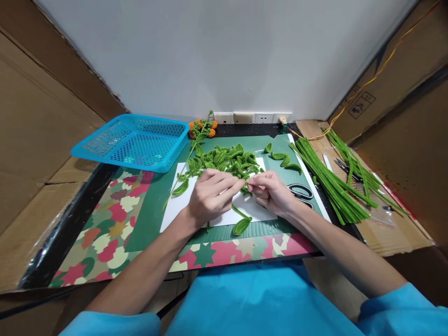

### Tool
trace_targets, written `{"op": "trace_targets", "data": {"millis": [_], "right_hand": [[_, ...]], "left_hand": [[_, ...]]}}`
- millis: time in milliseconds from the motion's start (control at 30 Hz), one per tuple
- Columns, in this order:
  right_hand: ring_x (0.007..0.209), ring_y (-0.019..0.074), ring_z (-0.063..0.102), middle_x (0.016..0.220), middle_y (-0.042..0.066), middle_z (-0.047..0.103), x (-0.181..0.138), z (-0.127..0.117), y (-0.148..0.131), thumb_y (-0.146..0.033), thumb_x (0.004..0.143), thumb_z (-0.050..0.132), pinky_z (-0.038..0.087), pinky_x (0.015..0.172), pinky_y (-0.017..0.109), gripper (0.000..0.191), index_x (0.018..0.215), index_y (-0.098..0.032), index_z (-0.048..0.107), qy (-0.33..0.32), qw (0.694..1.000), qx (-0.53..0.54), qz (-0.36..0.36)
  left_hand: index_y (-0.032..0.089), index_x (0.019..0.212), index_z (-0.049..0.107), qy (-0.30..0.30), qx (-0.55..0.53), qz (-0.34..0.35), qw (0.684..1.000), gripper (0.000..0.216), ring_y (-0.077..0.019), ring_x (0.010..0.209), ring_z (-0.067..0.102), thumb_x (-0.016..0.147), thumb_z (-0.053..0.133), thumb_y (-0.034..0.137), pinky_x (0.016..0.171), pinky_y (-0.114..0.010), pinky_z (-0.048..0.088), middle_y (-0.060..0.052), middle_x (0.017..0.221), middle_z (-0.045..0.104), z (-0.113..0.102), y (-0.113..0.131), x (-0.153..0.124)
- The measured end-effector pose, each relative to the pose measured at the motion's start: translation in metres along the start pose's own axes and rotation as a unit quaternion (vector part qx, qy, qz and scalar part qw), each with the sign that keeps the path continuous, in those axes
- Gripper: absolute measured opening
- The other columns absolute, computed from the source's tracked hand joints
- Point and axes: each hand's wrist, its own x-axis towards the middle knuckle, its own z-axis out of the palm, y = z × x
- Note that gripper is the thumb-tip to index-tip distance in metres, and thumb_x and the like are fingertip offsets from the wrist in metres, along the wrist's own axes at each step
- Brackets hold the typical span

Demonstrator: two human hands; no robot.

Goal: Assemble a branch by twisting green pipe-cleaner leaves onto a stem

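My left hand (pixel 214 195) and my right hand (pixel 271 192) meet over the white paper (pixel 259 215), fingertips pinched close together. Between them is a green pipe cleaner, mostly hidden by the fingers. A pipe-cleaner leaf (pixel 242 226) on a bent green stem (pixel 240 211) hangs or lies just below the hands; whether it joins the held piece, I cannot tell. Behind the fingers lies a heap of looped green pipe-cleaner leaves (pixel 220 157). Black-handled scissors (pixel 300 191) rest beside my right wrist, partly covered by it.
A blue mesh basket (pixel 171 161) stands at the left. Orange pipe-cleaner flowers (pixel 211 132) lie at the back. Several loose leaves (pixel 280 157) and a bundle of green pipe cleaners (pixel 329 182) are to the right, near pliers (pixel 346 169). Cardboard walls (pixel 406 116) flank the table.
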Motion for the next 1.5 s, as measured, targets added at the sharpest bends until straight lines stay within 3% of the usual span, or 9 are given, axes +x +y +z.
{"op": "trace_targets", "data": {"millis": [100, 200, 300, 400, 633, 900, 1000, 1233, 1500], "right_hand": [[0.047, 0.0095, 0.035, 0.054, -0.003, 0.048, -0.002, -0.008, -0.004, -0.036, 0.089, 0.070, 0.028, 0.045, 0.025, 0.027, 0.069, -0.018, 0.071, 0.043, 0.955, -0.228, -0.185], [0.058, 0.0134, 0.048, 0.065, 0.001, 0.057, -0.005, -0.019, -0.006, -0.025, 0.097, 0.062, 0.037, 0.056, 0.028, 0.023, 0.080, -0.018, 0.074, 0.050, 0.823, -0.435, -0.363], [0.063, 0.0146, 0.052, 0.073, 0.003, 0.060, -0.006, -0.027, -0.003, -0.020, 0.102, 0.055, 0.041, 0.059, 0.027, 0.022, 0.089, -0.018, 0.072, 0.019, 0.740, -0.520, -0.426], [0.064, 0.0144, 0.053, 0.078, 0.004, 0.060, -0.004, -0.030, 0.002, -0.020, 0.104, 0.054, 0.041, 0.058, 0.026, 0.019, 0.093, -0.018, 0.070, -0.002, 0.708, -0.551, -0.442], [0.065, 0.0137, 0.051, 0.077, 0.002, 0.059, -0.002, -0.026, 0.004, -0.018, 0.105, 0.052, 0.039, 0.060, 0.026, 0.020, 0.092, -0.017, 0.068, -0.023, 0.739, -0.518, -0.431], [0.050, 0.0101, 0.041, 0.059, -0.002, 0.053, -0.005, -0.003, 0.012, -0.043, 0.101, 0.065, 0.033, 0.049, 0.025, 0.038, 0.074, -0.017, 0.070, 0.025, 0.935, -0.248, -0.253], [0.044, 0.0086, 0.034, 0.054, -0.005, 0.047, -0.001, 0.000, 0.019, -0.052, 0.096, 0.070, 0.027, 0.044, 0.025, 0.041, 0.074, -0.017, 0.070, 0.042, 0.967, -0.151, -0.202], [0.054, 0.0109, 0.041, 0.067, -0.003, 0.052, -0.002, -0.012, 0.006, -0.052, 0.106, 0.053, 0.032, 0.051, 0.025, 0.040, 0.092, -0.018, 0.070, 0.048, 0.930, -0.266, -0.250], [0.059, 0.0123, 0.047, 0.072, -0.003, 0.055, -0.002, -0.016, 0.006, -0.029, 0.107, 0.050, 0.036, 0.060, 0.026, 0.018, 0.097, -0.019, 0.062, 0.019, 0.831, -0.449, -0.327]], "left_hand": [[0.022, 0.096, 0.080, 0.026, -0.069, -0.138, 0.988, 0.009, -0.0203, 0.078, 0.073, 0.094, 0.072, 0.024, 0.082, -0.038, 0.049, -0.004, 0.089, 0.082, 0.005, 0.008, 0.008], [0.018, 0.088, 0.079, -0.046, -0.232, -0.282, 0.930, 0.024, -0.0183, 0.075, 0.070, 0.100, 0.066, 0.035, 0.073, -0.031, 0.051, -0.004, 0.084, 0.079, 0.008, 0.012, 0.017], [0.016, 0.084, 0.078, -0.098, -0.340, -0.340, 0.871, 0.032, -0.0173, 0.073, 0.068, 0.102, 0.064, 0.038, 0.068, -0.027, 0.050, -0.004, 0.079, 0.076, 0.009, 0.009, 0.020], [0.016, 0.090, 0.080, -0.100, -0.377, -0.334, 0.858, 0.024, -0.0183, 0.081, 0.071, 0.099, 0.069, 0.036, 0.074, -0.026, 0.053, -0.005, 0.087, 0.080, 0.008, 0.005, 0.020], [0.017, 0.089, 0.083, -0.045, -0.292, -0.285, 0.912, 0.015, -0.0177, 0.077, 0.070, 0.096, 0.072, 0.024, 0.072, -0.028, 0.053, -0.006, 0.086, 0.079, 0.003, 0.012, 0.018], [0.015, 0.086, 0.081, 0.008, -0.247, -0.181, 0.952, 0.012, -0.0148, 0.070, 0.066, 0.094, 0.071, 0.013, 0.063, -0.026, 0.050, -0.005, 0.078, 0.073, -0.001, 0.013, 0.017], [0.016, 0.088, 0.081, 0.040, -0.215, -0.167, 0.961, 0.011, -0.0153, 0.071, 0.067, 0.093, 0.072, 0.012, 0.064, -0.027, 0.051, -0.005, 0.081, 0.075, 0.000, 0.013, 0.016], [0.017, 0.089, 0.081, 0.038, -0.239, -0.247, 0.938, 0.012, -0.0151, 0.071, 0.065, 0.096, 0.071, 0.020, 0.067, -0.027, 0.049, -0.004, 0.080, 0.075, 0.003, 0.012, 0.018], [0.017, 0.091, 0.079, -0.006, -0.255, -0.274, 0.927, 0.019, -0.0156, 0.075, 0.061, 0.101, 0.067, 0.029, 0.070, -0.028, 0.045, -0.003, 0.080, 0.069, 0.005, 0.016, 0.016]]}}
